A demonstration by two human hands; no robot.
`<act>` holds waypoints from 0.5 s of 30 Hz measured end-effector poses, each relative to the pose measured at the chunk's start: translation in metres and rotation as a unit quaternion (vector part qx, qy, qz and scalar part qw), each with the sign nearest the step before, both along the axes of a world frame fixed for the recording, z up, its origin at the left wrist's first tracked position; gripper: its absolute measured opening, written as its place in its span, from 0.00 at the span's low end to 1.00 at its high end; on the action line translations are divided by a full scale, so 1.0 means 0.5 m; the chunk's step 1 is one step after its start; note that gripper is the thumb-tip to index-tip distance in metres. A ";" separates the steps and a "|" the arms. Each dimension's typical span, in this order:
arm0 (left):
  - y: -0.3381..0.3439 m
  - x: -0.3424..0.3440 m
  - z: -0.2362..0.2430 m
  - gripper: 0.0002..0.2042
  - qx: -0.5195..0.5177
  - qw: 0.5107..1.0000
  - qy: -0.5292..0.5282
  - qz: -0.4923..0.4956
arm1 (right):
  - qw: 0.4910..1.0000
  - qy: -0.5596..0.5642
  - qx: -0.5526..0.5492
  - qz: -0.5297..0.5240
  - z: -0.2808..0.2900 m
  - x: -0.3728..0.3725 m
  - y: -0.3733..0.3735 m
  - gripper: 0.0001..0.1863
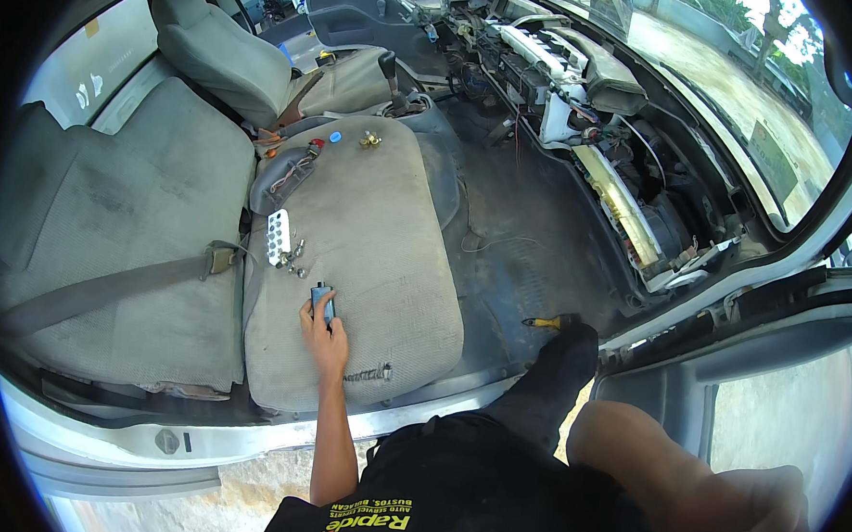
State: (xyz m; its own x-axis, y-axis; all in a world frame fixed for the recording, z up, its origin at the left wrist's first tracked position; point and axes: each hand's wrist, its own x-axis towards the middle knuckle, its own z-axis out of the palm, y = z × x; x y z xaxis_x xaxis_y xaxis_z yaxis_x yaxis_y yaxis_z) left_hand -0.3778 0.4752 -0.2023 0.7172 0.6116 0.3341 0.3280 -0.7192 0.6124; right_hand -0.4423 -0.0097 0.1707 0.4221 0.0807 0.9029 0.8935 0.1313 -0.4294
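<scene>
My left hand [324,343] rests over the near part of the grey seat cushion [390,226], fingers closed round a small dark blue rectangular device [322,302]. Just beyond it lie small metal fittings [295,257] and a white strip with dark round spots [277,237]. A dark ridged piece [369,373] sits on the cushion to the right of my left wrist. At the lower right, away from the seat, is my right hand [764,525]; it is blurred and its fingers are not clear.
Brass-coloured fittings [370,140] and a blue cap [335,137] lie farther back on the cushion. A seat belt [107,290] crosses the left seatback. The opened dashboard [551,80] exposes wiring and ducts. A yellow-handled tool [542,322] is on the floor near my foot.
</scene>
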 end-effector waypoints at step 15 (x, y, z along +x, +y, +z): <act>-0.150 -0.079 0.440 0.15 -0.050 0.888 -0.399 -0.225 | 0.941 -0.230 0.198 -0.149 -0.001 0.009 -0.069 0.16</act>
